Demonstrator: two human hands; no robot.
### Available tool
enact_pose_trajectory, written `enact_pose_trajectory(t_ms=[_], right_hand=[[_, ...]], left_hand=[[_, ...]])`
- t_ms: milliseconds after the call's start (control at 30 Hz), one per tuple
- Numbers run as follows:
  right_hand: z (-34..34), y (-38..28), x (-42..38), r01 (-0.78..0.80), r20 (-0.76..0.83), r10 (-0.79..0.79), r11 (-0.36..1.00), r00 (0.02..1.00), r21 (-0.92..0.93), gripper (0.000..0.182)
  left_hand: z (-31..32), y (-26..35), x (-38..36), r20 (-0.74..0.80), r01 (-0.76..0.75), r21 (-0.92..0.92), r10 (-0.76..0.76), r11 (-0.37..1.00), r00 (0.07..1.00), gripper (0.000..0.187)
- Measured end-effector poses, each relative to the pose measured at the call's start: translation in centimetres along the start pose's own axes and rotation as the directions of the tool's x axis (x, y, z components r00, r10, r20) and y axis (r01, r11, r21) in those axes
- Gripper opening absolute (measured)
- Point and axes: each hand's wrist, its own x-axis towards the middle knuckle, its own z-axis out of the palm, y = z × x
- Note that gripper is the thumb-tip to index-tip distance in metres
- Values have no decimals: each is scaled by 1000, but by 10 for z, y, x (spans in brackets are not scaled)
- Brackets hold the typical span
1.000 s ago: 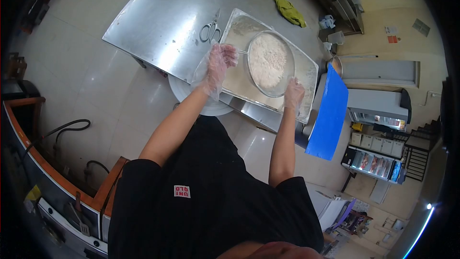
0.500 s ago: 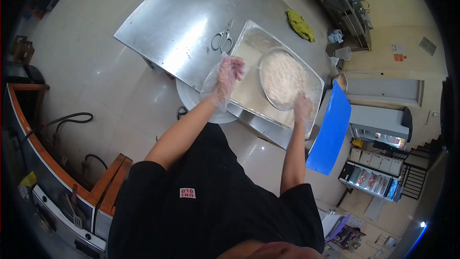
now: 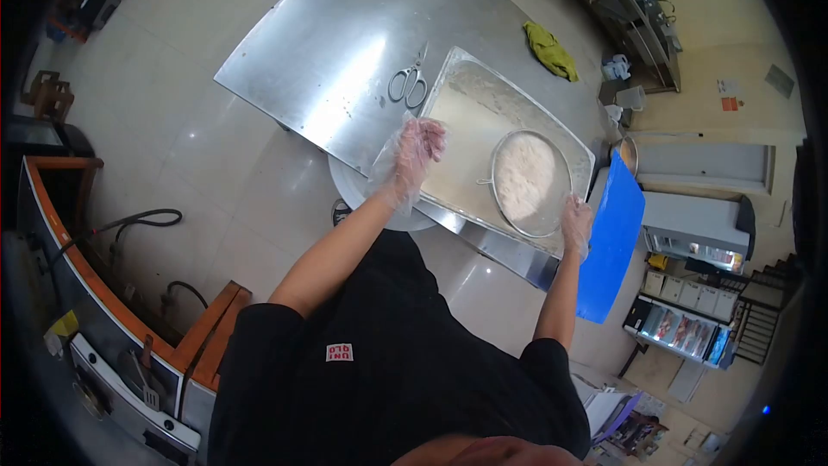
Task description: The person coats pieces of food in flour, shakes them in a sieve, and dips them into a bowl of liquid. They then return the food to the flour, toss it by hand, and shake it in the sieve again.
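Observation:
My right hand, in a clear plastic glove, grips a round wire sieve by its right side. A heap of pale flour lies in the sieve, which is over the right part of a large rectangular metal tray. Fine pale powder coats the tray's bottom. My left hand, gloved too, hangs by the tray's left edge with its fingers curled in; nothing shows in it. Just beyond it on the table rest scissors with grey handles.
The tray sits on a steel table, near its edge. A yellow-green cloth lies toward the far side. Right of the tray is a blue panel. A pale round tub shows partly under the table edge at left.
The sieve and my right hand have moved right across the tray. The flour, spread wide before, now sits in a narrower heap. My left hand stays near the tray's left edge.

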Motion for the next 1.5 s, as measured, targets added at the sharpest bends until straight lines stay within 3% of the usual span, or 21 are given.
enact_pose_trajectory(t_ms=[33, 133, 233, 267, 367, 400, 500, 533, 633, 733, 833, 933, 1033, 1067, 1167, 1200, 1300, 1400, 1500], right_hand=[[-4, 9, -1, -73, 41, 71, 994, 997, 76, 41], [37, -48, 4, 43, -13, -51, 938, 999, -345, 43], [5, -26, 0, -62, 5, 66, 964, 998, -259, 44], [-2, 15, 3, -63, 92, 63, 998, 994, -10, 46], [20, 13, 3, 141, -4, -149, 942, 989, -303, 47], [39, -21, 3, -155, -50, 147, 935, 988, -319, 46], [16, -60, -2, -98, -45, 89, 957, 995, -272, 47], [8, -38, -3, -191, -82, 177, 958, 981, -214, 46], [3, 10, 0, -64, -45, 63, 998, 997, -24, 47], [38, -53, -9, -243, -85, 228, 931, 970, -272, 43], [-12, -39, -24, -238, -64, 230, 949, 971, -209, 44], [-12, -27, -25, -332, -56, 328, 939, 943, -94, 44], [48, 0, -12, -86, -149, 35, 933, 988, -350, 42], [48, 30, 4, 38, -111, -66, 970, 992, -242, 40], [-26, -8, -13, -314, -16, 314, 943, 949, -113, 46], [-36, -20, -16, -301, 2, 301, 951, 953, 76, 49], [9, -28, -3, -166, -110, 137, 931, 984, -326, 47], [11, -28, 4, -46, -149, -6, 939, 989, -340, 46], [-35, 1, 0, -251, 4, 253, 960, 967, -123, 45]], left_hand=[[1, -3, -3, 3, 3, -23, -3, 1000, 1000, 52], [5, -5, 2, -21, 15, -2, -15, 1000, 1000, 53], [2, -5, 1, -11, 21, 28, -20, 999, 1000, 53], [1, -2, 2, 2, 18, 22, -18, 1000, 1000, 52], [4, -4, 0, -5, 29, 12, -29, 999, 1000, 53], [8, -2, 0, -25, 48, 25, -47, 999, 999, 53], [7, -4, -1, -30, 37, 35, -36, 999, 999, 53], [4, -5, -1, -18, 31, 32, -30, 999, 999, 53], [-12, -11, 3, 63, 65, 0, -65, 998, 996, 53], [9, -3, 1, -14, 10, 43, -9, 999, 1000, 53], [-1, -6, 2, 10, 43, 10, -43, 999, 999, 53], [3, -2, -2, -32, 60, 40, -58, 997, 998, 52], [9, -3, 2, -11, 1, 64, 0, 998, 1000, 51], [6, -3, 3, 9, 7, 56, -7, 998, 1000, 50], [-3, -6, 0, 40, 43, 36, -45, 998, 998, 48], [-2, -5, 3, 27, 39, 26, -40, 999, 999, 48], [3, -6, 1, 8, -2, 59, 2, 998, 1000, 48], [3, -6, 4, 24, -8, 58, 7, 998, 1000, 48], [1, -5, 0, 5, 28, 22, -28, 999, 1000, 47]])
